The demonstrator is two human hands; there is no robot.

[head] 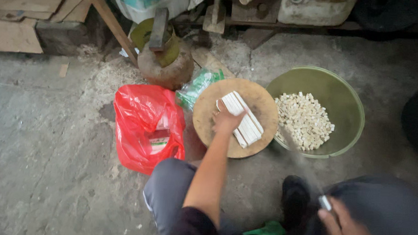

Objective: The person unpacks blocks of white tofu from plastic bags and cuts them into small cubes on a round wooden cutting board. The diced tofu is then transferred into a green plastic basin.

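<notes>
A round wooden cutting board [209,117] lies on the concrete floor with a row of white strips [245,119] laid side by side on it. My left hand [226,121] rests on the near end of the strips, fingers pressed down on them. My right hand [348,229] is low at the right, by my knee, closed on a knife handle [326,203]; the blade [297,155] is a blur reaching toward the bowl. A green plastic bowl [344,91] right of the board holds several small white cubes [304,120].
A red plastic bag [137,123] with a packet inside lies left of the board. Behind it stand a rusty gas cylinder [166,65] and a green packet [198,86]. Wooden planks [18,21] and a white jerrycan [315,8] line the back.
</notes>
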